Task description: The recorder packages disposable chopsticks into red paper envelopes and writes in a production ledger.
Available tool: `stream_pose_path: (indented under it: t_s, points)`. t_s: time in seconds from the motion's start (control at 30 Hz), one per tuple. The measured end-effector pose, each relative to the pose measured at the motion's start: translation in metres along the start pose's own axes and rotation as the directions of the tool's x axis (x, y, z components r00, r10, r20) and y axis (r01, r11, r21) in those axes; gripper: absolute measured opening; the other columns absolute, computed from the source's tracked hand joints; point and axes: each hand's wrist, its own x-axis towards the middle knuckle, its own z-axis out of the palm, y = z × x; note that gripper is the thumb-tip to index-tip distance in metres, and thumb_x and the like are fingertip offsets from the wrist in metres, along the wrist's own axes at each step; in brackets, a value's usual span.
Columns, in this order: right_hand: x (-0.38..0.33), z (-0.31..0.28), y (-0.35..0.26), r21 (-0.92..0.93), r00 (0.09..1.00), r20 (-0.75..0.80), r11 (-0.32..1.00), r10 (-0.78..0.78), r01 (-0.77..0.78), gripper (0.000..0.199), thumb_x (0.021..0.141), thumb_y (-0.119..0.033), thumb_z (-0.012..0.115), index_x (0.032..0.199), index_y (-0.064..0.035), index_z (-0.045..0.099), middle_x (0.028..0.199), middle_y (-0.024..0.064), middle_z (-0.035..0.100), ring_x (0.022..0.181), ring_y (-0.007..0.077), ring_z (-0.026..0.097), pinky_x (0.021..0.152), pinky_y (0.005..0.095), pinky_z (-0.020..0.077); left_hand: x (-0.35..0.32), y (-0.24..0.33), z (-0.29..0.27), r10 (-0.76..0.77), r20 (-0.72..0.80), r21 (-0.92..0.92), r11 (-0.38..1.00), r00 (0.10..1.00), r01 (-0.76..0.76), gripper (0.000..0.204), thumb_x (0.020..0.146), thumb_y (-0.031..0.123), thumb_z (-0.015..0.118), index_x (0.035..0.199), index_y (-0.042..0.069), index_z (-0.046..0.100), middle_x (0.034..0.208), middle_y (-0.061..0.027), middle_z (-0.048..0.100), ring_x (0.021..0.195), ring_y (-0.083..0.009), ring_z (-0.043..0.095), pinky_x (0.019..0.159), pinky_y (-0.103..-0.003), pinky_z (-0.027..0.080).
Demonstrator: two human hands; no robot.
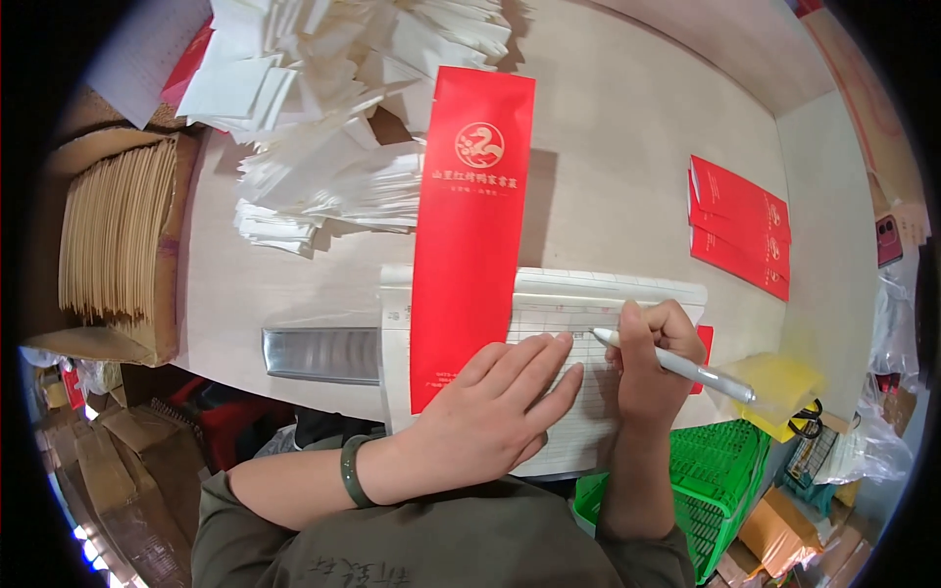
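My left hand [495, 407] lies flat, fingers spread, on the lower end of a long red paper sleeve [469, 225] and on the lined white form sheet [588, 304] beneath it. A dark green bangle sits on that wrist. My right hand [652, 358] grips a white pen [676, 365], its tip resting on the sheet just right of the red sleeve. The sleeve lies lengthwise across the sheet's left part, with a gold round emblem near its top.
A heap of white paper bags [323, 118] covers the table's far left. A box of tan paper sheets [118, 230] stands at the left edge. A stack of red sleeves [740, 225] lies at right. A green plastic basket [720, 480] and a yellow item [774, 387] sit lower right.
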Motion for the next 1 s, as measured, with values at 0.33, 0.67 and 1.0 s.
stream_pose_path:
  t_s: [0.33, 0.67, 1.0]
  points:
    - [-0.006, 0.0, 0.017, -0.147, 0.959, -0.03, 0.95, -0.282, 0.275, 0.032, 0.093, -0.004, 0.065, 0.065, -0.0066, 0.05, 0.055, -0.003, 0.051, 0.052, 0.0013, 0.041, 0.047, 0.0204, 0.0307, 0.002, 0.002, -0.002, 0.006, 0.003, 0.012, 1.0, 1.0, -0.006, 0.065, 0.076, 0.025, 0.069, 0.136, 0.006, 0.053, 0.143, -0.0188, 0.047, 0.126, -0.0313, 0.049, 0.101, -0.043, 0.04]
    - [-0.006, 0.0, 0.02, -0.17, 0.949, -0.03, 0.937, -0.315, 0.306, 0.033, 0.09, -0.001, 0.067, 0.064, -0.0063, 0.048, 0.055, -0.0043, 0.05, 0.053, 0.0009, 0.041, 0.046, 0.0204, 0.0302, 0.003, 0.003, -0.001, -0.01, -0.004, 0.02, 1.0, 1.0, 0.01, 0.066, 0.074, 0.025, 0.069, 0.135, 0.006, 0.053, 0.14, -0.0173, 0.049, 0.125, -0.0305, 0.05, 0.101, -0.043, 0.04]
    - [-0.005, 0.002, 0.018, -0.25, 0.929, -0.019, 0.901, -0.371, 0.354, 0.035, 0.088, 0.002, 0.067, 0.063, -0.0058, 0.043, 0.056, -0.0051, 0.042, 0.054, 0.0022, 0.033, 0.047, 0.0233, 0.0264, 0.003, 0.003, 0.0, -0.007, -0.013, 0.017, 1.0, 1.0, 0.007, 0.066, 0.074, 0.026, 0.069, 0.135, 0.007, 0.053, 0.139, -0.0176, 0.049, 0.124, -0.0307, 0.051, 0.1, -0.043, 0.04]
